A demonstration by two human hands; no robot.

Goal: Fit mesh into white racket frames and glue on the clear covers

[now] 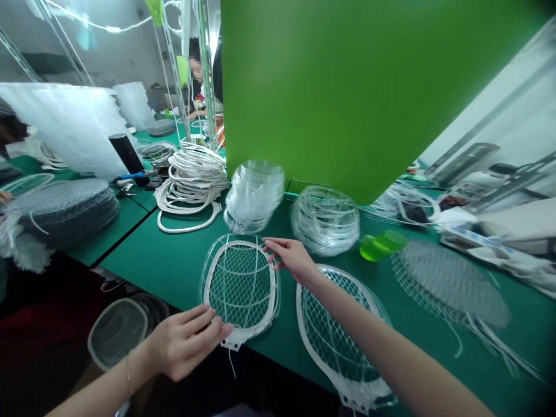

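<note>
L hand [185,341] open, touching lwr edge of meshed racket frame [241,286]; R hand [292,259] open, just above frame, no grip.

I am seeing the left hand [185,341] at 7 o'clock of a white mesh racket frame [241,284], its fingers [223,329] touching the lower edge. The right hand [291,259] is at 2 o'clock. Another mesh frame [334,330] lies just beside, on the green table [143,260].
</note>
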